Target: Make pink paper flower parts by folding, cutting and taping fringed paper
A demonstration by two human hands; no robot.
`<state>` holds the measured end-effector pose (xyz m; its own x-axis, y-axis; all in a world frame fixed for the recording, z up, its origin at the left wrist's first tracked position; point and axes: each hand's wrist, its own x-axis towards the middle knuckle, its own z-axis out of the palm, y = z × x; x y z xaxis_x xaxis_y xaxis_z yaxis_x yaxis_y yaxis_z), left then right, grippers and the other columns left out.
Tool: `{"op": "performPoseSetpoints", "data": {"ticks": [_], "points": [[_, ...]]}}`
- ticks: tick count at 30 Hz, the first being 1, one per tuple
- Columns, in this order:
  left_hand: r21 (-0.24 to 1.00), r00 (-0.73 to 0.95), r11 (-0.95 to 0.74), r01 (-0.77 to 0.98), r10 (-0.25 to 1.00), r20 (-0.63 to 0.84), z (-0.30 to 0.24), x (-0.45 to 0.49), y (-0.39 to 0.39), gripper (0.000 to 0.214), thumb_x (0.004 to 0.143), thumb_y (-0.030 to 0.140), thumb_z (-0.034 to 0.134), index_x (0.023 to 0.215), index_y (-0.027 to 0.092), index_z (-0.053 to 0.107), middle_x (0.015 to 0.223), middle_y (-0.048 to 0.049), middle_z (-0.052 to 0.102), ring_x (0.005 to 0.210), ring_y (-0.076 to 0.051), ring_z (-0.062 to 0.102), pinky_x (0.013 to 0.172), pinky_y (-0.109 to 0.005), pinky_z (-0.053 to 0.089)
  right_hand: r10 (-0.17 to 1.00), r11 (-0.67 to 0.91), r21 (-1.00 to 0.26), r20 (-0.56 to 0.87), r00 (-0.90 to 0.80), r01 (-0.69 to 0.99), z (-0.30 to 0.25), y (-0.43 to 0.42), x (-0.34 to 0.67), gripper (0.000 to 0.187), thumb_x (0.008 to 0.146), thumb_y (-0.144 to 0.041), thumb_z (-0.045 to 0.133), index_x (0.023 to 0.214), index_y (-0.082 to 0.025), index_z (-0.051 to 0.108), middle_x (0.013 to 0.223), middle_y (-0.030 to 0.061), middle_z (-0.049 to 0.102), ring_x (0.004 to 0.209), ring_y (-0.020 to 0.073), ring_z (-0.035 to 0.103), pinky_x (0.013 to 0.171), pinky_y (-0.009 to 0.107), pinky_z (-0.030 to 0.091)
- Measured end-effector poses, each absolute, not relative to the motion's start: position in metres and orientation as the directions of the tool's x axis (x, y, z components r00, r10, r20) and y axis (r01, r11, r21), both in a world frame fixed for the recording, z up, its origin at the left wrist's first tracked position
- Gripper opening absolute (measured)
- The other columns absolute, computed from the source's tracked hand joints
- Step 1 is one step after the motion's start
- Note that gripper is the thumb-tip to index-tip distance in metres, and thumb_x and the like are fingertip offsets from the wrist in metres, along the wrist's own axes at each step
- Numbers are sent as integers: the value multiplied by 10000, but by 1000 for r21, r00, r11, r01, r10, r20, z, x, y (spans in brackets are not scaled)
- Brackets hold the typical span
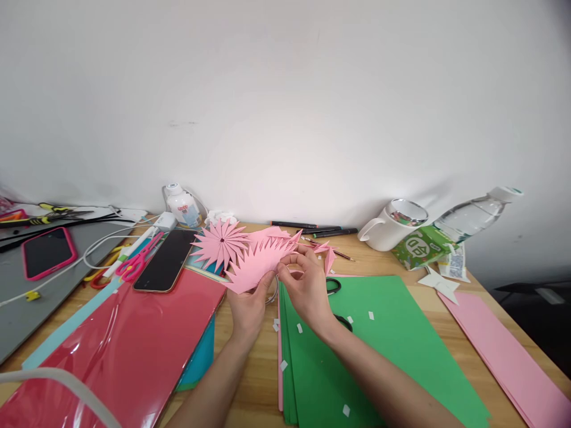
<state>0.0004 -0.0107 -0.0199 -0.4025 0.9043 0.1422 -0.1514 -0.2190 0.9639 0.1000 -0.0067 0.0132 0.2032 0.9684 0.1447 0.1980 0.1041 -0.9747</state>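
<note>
Both my hands hold a pink paper piece (259, 264) cut into a fan of pointed spikes, just above the wooden table (401, 261). My left hand (248, 309) grips its lower edge from below. My right hand (306, 285) pinches its right end between thumb and fingers. Behind it a finished pink spiky paper flower (220, 242) lies flat by a dark phone (167, 260). Black scissors (333, 286) lie on the green paper (392, 339), partly hidden by my right hand.
A red glossy sheet (125, 351) over blue paper lies at left, with pink scissors (138, 261), cables, a pink-cased phone (47, 252) and a glue bottle (182, 207). Pens (312, 229), a white mug (392, 224), tissue pack (422, 245), lying water bottle (477, 214) and pink sheets (504, 351) are at right.
</note>
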Motion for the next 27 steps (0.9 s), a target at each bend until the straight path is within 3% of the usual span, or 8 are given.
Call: {"op": "performPoseSetpoints", "data": {"ticks": [7, 15, 21, 27], "points": [[951, -384, -215, -224, 916, 117, -25, 0, -10, 453, 652, 239, 800, 1077, 130, 686, 1117, -113, 723, 1044, -253, 679, 959, -372, 522, 974, 115, -983, 140, 180, 144, 15, 3, 112, 156, 714, -317, 595, 645, -182, 628, 1012, 130, 581, 1062, 297, 548, 612, 332, 549], [940, -351, -184, -286, 933, 75, -31, 1, -8, 433, 652, 265, 803, 1052, 128, 705, 1080, -107, 736, 992, -244, 695, 945, -381, 529, 990, 9, -998, 17, 140, 55, 14, 4, 113, 150, 666, -302, 651, 589, -173, 650, 739, 47, 638, 799, 212, 605, 699, 341, 535], [939, -345, -189, -287, 935, 83, -30, 1, -8, 370, 674, 247, 787, 1018, 137, 712, 1045, -89, 748, 967, -224, 702, 924, -357, 541, 983, 17, -1000, 18, 183, 9, 13, 0, 107, 162, 681, -320, 662, 625, -168, 664, 778, 48, 643, 731, 180, 589, 656, 304, 520], [942, -349, -186, -280, 934, 81, -27, 1, -8, 345, 656, 254, 795, 974, 143, 720, 1033, -87, 751, 959, -237, 707, 911, -362, 549, 994, -11, -997, -18, 107, -72, 15, -1, 106, 187, 677, -348, 658, 670, -161, 663, 744, 31, 607, 694, 162, 557, 661, 303, 508]]}}
